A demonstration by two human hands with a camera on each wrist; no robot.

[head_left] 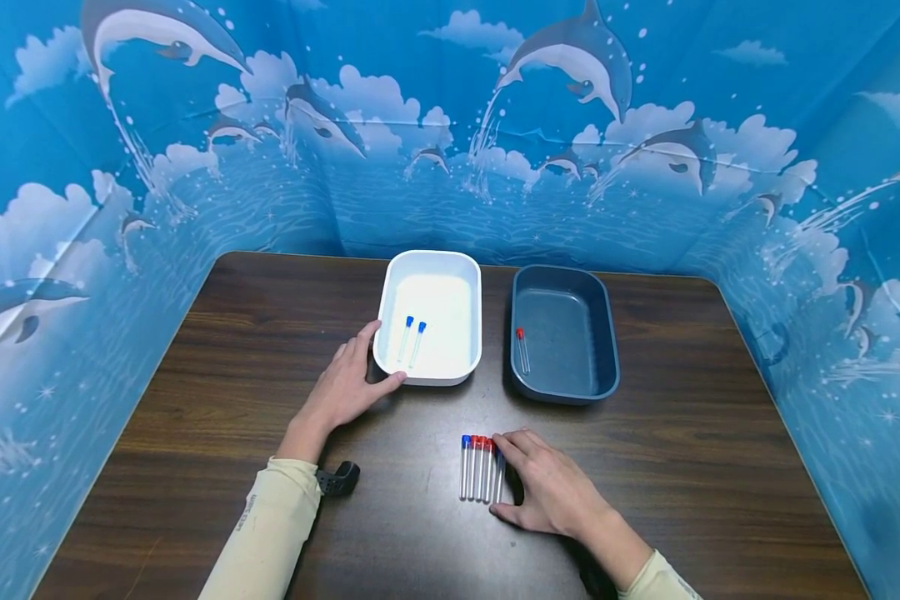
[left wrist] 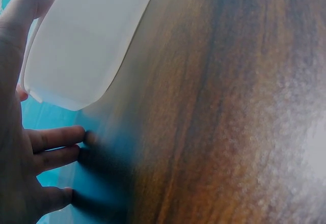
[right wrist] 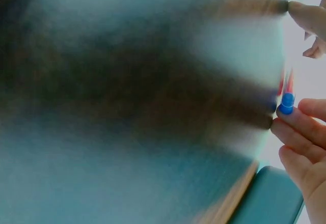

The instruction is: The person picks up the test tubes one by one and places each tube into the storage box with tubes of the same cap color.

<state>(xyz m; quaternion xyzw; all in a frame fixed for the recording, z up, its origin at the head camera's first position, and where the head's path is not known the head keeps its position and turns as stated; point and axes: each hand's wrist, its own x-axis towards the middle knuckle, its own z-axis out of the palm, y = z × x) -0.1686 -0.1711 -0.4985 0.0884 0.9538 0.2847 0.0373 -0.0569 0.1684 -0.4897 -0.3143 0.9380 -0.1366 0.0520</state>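
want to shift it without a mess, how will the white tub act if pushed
The white tub looks broad and low, so it would probably slide rather than tip. Its smooth, plastic-looking walls suggest it is stiff and fairly light. The two blue-capped tubes lying loose inside are slim and look round, so they might roll.
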